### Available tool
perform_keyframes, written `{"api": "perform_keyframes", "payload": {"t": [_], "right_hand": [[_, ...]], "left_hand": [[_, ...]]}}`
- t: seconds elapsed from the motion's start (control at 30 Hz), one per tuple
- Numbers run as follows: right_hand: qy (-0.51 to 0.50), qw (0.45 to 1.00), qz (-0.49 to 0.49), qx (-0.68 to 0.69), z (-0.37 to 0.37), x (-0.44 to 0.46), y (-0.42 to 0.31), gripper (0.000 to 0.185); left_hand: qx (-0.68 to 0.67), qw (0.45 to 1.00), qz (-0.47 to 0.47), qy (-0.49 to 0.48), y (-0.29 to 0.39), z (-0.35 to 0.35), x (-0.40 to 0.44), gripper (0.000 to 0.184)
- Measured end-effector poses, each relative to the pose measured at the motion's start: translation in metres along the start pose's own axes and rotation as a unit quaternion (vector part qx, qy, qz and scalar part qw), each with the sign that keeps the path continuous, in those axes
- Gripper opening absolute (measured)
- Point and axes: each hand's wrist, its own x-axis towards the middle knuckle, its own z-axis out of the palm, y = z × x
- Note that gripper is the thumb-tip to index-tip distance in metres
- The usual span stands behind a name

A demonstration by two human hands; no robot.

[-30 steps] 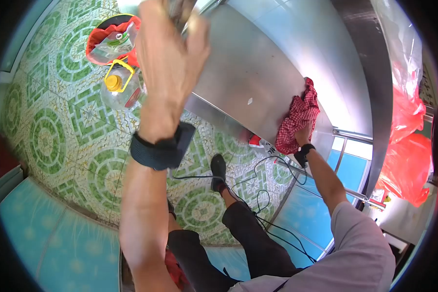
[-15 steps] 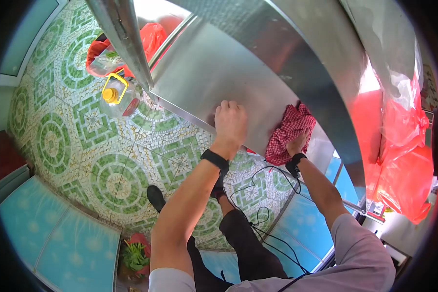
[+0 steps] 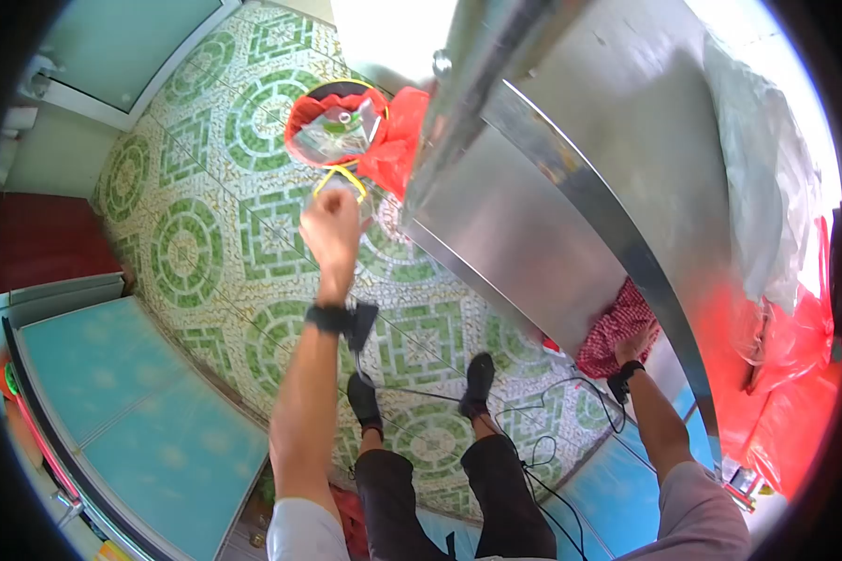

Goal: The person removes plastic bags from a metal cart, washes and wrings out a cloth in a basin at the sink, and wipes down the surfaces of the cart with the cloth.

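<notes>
My left hand [image 3: 332,232] is raised over the floor in front of the clear bottle with a yellow handle [image 3: 348,178]. Its fingers are curled together, and anything between them is too small or hidden to name. At the right, my right hand [image 3: 634,345] grips a red checked cloth [image 3: 617,323], which lies bunched on the lower steel shelf [image 3: 524,252]. Part of the cloth is hidden behind the edge of the upper steel surface [image 3: 617,220].
A red-lined bin [image 3: 309,126] stands beyond the bottle, next to a steel table leg [image 3: 468,122]. Red plastic bags [image 3: 786,374] hang at the right. Black cables [image 3: 533,458] lie near my feet. Blue-panelled cabinets [image 3: 159,402] stand at lower left.
My left hand has left the lower steel shelf and moved left over the floor, toward the bottle and bin. My right hand remains on the cloth. The view has swung toward the left.
</notes>
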Motion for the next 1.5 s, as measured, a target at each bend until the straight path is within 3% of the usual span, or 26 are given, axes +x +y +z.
{"api": "perform_keyframes", "payload": {"t": [0.07, 0.1, 0.17, 0.27, 0.37, 0.57, 0.67, 0.77, 0.9, 0.93, 1.03, 1.17, 1.37, 1.43, 1.5], "right_hand": [[0.045, 0.998, -0.027, 0.016, 0.004, -0.001, 0.013, 0.097], [0.049, 0.998, -0.023, 0.021, 0.015, 0.003, 0.031, 0.097], [-0.014, 0.998, 0.009, -0.058, 0.033, 0.006, 0.056, 0.094], [-0.157, 0.984, 0.077, -0.032, 0.013, -0.003, 0.04, 0.091], [-0.228, 0.968, 0.104, -0.021, 0.005, -0.01, 0.037, 0.088], [-0.179, 0.979, 0.091, -0.014, 0.006, -0.011, 0.029, 0.082], [-0.126, 0.989, 0.071, -0.014, 0.008, -0.006, 0.024, 0.078], [-0.088, 0.994, 0.059, -0.011, 0.005, 0.0, 0.018, 0.075], [-0.065, 0.997, 0.05, -0.008, 0.003, 0.005, 0.011, 0.071], [-0.063, 0.997, 0.049, -0.008, 0.002, 0.005, 0.009, 0.07], [-0.065, 0.997, 0.049, -0.008, 0.003, 0.004, 0.007, 0.068], [-0.067, 0.996, 0.052, -0.003, 0.001, 0.002, 0.007, 0.064], [-0.08, 0.994, 0.068, -0.003, -0.003, -0.001, 0.003, 0.058], [-0.088, 0.993, 0.076, -0.005, -0.002, -0.002, 0.002, 0.056], [-0.092, 0.993, 0.078, -0.005, -0.004, 0.0, -0.001, 0.054]], "left_hand": [[-0.143, 0.985, -0.091, -0.017, 0.001, 0.018, 0.06, 0.011], [-0.145, 0.986, -0.084, -0.017, -0.001, 0.027, 0.08, 0.011], [-0.237, 0.958, -0.158, -0.016, -0.001, 0.042, 0.106, 0.013], [-0.15, 0.974, -0.169, 0.006, 0.031, 0.033, 0.108, 0.013], [-0.212, 0.964, -0.157, 0.021, 0.026, 0.037, 0.122, 0.014], [-0.308, 0.945, -0.102, -0.037, 0.013, 0.037, 0.117, 0.013], [-0.19, 0.975, -0.048, -0.108, -0.001, 0.026, 0.117, 0.014], [-0.229, 0.961, -0.042, -0.147, -0.004, 0.011, 0.115, 0.012], [-0.315, 0.941, -0.062, -0.11, 0.021, 0.005, 0.119, 0.003], [-0.288, 0.946, -0.042, -0.141, 0.019, 0.006, 0.129, 0.017], [-0.326, 0.935, -0.045, -0.132, 0.026, 0.018, 0.15, 0.032], [-0.376, 0.893, -0.095, -0.229, 0.032, 0.019, 0.148, 0.036], [-0.221, 0.942, -0.068, -0.243, 0.029, 0.029, 0.148, 0.032], [-0.052, 0.959, 0.02, -0.278, 0.023, 0.025, 0.132, 0.032], [-0.079, 0.965, 0.07, -0.239, 0.015, 0.03, 0.109, 0.036]]}}
